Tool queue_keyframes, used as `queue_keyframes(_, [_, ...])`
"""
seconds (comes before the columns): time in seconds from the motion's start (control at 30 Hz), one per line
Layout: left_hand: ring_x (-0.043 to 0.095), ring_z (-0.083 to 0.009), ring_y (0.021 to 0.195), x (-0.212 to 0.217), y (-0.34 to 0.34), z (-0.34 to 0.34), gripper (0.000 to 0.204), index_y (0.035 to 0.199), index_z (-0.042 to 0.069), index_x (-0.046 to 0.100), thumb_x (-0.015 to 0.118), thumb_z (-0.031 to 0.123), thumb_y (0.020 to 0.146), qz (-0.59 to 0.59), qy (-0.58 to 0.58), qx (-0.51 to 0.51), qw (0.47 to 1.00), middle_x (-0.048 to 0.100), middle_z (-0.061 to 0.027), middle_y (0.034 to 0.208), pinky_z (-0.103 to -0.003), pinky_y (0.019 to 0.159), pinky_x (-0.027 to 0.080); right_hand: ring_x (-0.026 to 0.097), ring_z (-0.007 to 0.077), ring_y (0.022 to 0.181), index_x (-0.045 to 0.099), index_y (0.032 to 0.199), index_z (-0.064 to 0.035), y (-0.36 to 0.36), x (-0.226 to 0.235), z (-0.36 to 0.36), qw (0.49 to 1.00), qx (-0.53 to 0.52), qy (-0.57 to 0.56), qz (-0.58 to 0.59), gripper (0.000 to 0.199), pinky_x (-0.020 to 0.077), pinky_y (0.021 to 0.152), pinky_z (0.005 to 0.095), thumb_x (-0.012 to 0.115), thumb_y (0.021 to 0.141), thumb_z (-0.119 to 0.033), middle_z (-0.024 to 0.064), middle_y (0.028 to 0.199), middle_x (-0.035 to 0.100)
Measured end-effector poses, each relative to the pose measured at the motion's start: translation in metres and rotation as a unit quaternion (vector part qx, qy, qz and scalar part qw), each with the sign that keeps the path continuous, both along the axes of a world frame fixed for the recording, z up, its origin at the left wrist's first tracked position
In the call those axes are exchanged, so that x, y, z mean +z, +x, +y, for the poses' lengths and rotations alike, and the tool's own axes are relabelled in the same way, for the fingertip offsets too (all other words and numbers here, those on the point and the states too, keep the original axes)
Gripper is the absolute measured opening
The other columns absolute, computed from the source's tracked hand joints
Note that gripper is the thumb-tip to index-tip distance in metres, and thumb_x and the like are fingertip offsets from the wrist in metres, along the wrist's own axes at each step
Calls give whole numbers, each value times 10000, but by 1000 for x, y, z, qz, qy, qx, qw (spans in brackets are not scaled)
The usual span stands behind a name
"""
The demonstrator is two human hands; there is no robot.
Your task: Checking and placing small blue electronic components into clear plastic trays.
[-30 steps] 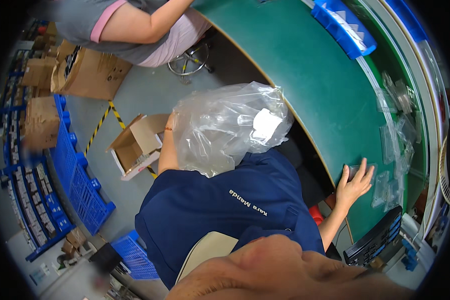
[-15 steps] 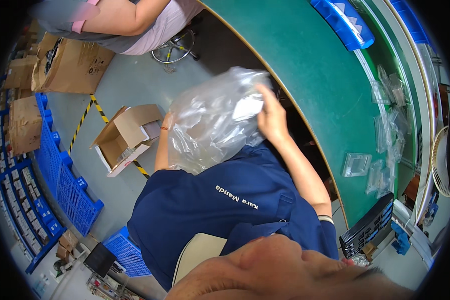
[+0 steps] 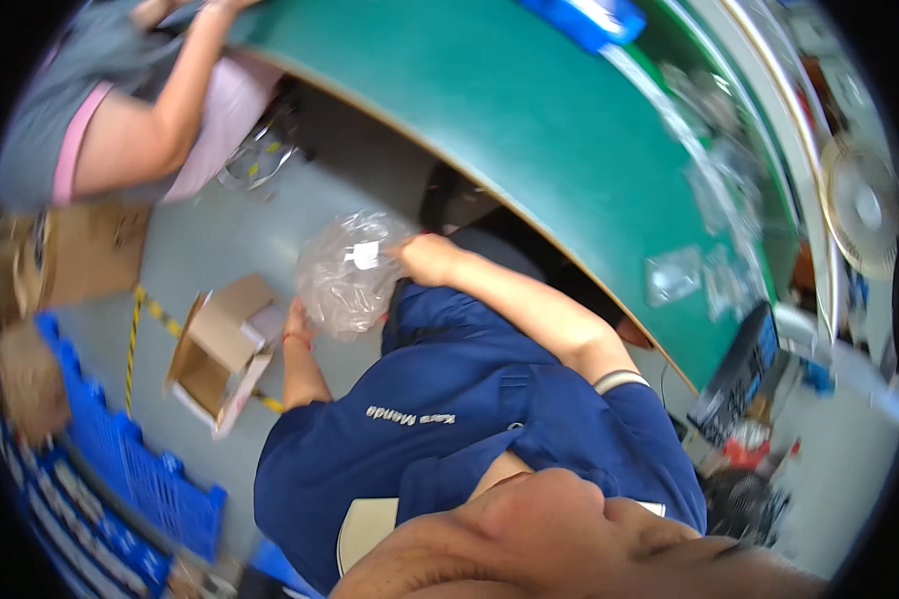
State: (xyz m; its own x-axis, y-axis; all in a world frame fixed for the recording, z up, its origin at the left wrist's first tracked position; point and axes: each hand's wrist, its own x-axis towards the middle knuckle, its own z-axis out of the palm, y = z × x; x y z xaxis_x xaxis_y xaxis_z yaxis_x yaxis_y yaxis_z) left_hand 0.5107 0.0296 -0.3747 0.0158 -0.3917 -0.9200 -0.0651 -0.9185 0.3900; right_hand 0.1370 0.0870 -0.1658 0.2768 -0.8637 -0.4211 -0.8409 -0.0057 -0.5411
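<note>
One clear bag between two hands

One clear plastic bag (image 3: 342, 290), crumpled and rounded, sits left of the frame's centre, in front of the person's body. It bears one white label (image 3: 367, 256). Two bare hands meet it: the right hand (image 3: 432, 261) is curled closed on its right edge, while the left hand (image 3: 298, 321) touches its lower left side, fingers partly hidden, so I cannot tell how firmly it grips.

Left of the bag, near the left hand, one open cardboard box (image 3: 198, 374) stands on the floor. The edge of a green table (image 3: 489, 120) runs diagonally between the bag and one clear plastic case (image 3: 672, 276) lying apart at right; more clear packages (image 3: 726, 285) beside it are too blurred to count. One blue bin (image 3: 594, 22) sits at the top, one round fan (image 3: 866, 208) at far right. A co-worker's arm (image 3: 160, 140) fills the upper left.

The right forearm reaches leftward from a bent elbow, along the table edge; the left forearm points up the frame, palm side toward the bag.
</note>
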Motion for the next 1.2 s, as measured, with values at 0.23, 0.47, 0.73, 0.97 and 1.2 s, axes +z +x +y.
queue_keyframes(0.23, [384,-330,1315,-27,-93,-21,672,1437,152,364,602,445,881,-40,65,-326,942,342,-152,1477,-547,995,369,596,317,926,612,1091,-35,-47,128,82,876,-155,-456,-23,378,474,834,398,708,742,-146,140,1017,616])
queue_keyframes(0.47, [656,-167,838,180,-243,-64,210,976,-6,684,625,179,897,-26,-258,-762,594,704,-113,915,-312,763,507,328,459,1265,427,1372,-83,-121,156,200,648,-596,-288,376,826,297,1030,528,751,729,-487,288,1420,286])
queue_keyframes(0.73, [615,-119,838,374,-408,-13,161,986,-20,663,589,112,930,415,-261,-692,531,683,-70,916,-255,738,496,384,520,1244,581,1142,-58,-180,136,211,647,-631,-306,300,734,331,1028,548,758,657,-580,283,1329,437])
queue_keyframes(0.97, [586,-89,765,355,-523,60,133,975,9,676,632,104,893,401,-368,-664,512,681,-38,860,-248,699,485,419,453,1249,593,1070,-60,-254,143,246,703,-581,-344,226,507,373,1029,495,732,630,-272,257,1318,458])
queue_keyframes(1.2, [582,-74,790,341,-540,74,141,999,2,663,616,104,914,388,-348,-677,519,670,-44,911,-223,651,480,484,393,1155,613,1041,-128,-291,146,262,656,-600,-352,293,429,394,955,476,717,646,-259,221,1248,513])
